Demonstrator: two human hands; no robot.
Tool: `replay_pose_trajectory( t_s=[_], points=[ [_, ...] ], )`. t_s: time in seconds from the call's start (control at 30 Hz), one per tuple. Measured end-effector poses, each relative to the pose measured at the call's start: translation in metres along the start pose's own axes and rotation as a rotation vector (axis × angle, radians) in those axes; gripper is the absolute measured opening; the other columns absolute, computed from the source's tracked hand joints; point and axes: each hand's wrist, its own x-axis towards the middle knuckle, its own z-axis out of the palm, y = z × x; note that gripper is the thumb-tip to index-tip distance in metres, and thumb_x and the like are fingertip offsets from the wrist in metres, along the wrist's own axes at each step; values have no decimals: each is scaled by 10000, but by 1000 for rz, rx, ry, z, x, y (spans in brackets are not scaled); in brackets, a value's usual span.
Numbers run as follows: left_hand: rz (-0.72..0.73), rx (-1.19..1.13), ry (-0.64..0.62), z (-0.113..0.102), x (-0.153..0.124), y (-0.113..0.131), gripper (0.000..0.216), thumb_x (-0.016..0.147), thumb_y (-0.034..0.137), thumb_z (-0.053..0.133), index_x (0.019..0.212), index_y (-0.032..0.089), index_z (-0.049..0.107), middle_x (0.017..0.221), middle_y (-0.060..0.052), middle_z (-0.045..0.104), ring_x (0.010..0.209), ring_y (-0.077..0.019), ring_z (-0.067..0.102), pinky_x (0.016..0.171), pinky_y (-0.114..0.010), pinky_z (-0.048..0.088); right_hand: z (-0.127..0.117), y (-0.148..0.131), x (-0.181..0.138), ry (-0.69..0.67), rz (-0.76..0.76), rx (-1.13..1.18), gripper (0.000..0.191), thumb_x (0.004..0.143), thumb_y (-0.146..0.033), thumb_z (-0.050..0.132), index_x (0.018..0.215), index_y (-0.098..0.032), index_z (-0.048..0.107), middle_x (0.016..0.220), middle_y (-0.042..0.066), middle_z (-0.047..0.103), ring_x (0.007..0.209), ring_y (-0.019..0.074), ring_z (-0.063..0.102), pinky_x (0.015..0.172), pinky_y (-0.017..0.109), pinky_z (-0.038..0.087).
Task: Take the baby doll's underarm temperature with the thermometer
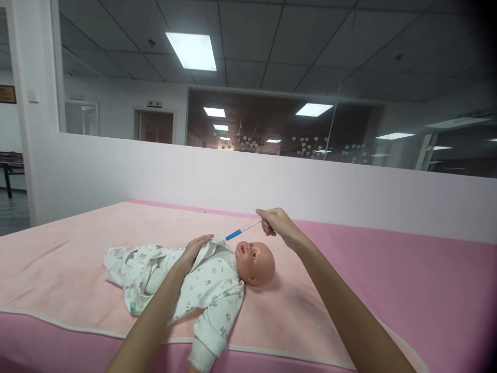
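Note:
A baby doll lies on its back with its head to the right, dressed in white patterned clothes. My left hand lies on the doll's chest with fingers stretched out, touching the turned-back front flap. The thumb side is partly hidden, so I cannot tell whether it pinches the cloth. Above the doll's head, my right hand is closed on one end of a thermometer, a thin clear rod with a blue end. It slants down to the left, and its blue end hovers close to the collar, near the chin.
The doll lies on a peach pad with a pale border, over a pink padded surface. Behind it runs a low white wall with glass above. At the far left is a dark table.

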Motion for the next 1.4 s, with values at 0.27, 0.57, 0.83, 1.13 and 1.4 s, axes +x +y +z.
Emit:
replay_pose_trajectory(
  t_s=[0.27,0.57,0.83,1.13,1.4],
  points=[
    [-39,-50,-15,-5,6,-4,443,566,340,734,958,145,661,1069,-107,638,950,-242,583,821,-306,431,-21,-29,-10,-21,-183,354,459,806,-391,428,459,-204,193,385,-74,225,362,55,248,367,194,212],
    [8,69,-178,3,-7,2,387,616,375,703,934,157,682,933,-83,669,805,-202,583,690,-252,411,-8,23,-34,-27,84,-81,459,768,-452,488,429,-174,357,368,-47,377,358,50,337,400,203,243],
    [6,366,-379,10,-20,11,371,596,376,716,902,166,706,457,23,500,415,-73,323,444,-231,223,-8,60,-46,-60,188,-132,421,760,-459,458,461,-171,389,404,-40,412,386,60,380,391,192,235],
    [6,345,-318,7,-15,6,371,608,401,699,900,172,715,480,13,527,418,-72,294,459,-240,227,2,126,-91,133,254,-426,396,761,-395,376,421,-205,302,362,-42,328,366,82,338,413,219,250],
    [41,286,-288,7,-13,2,295,579,364,724,795,163,722,732,-26,630,516,-77,382,488,-225,244,-1,140,-86,201,397,-958,279,699,-265,436,443,-198,350,479,5,459,437,117,403,453,234,201]
  ],
)
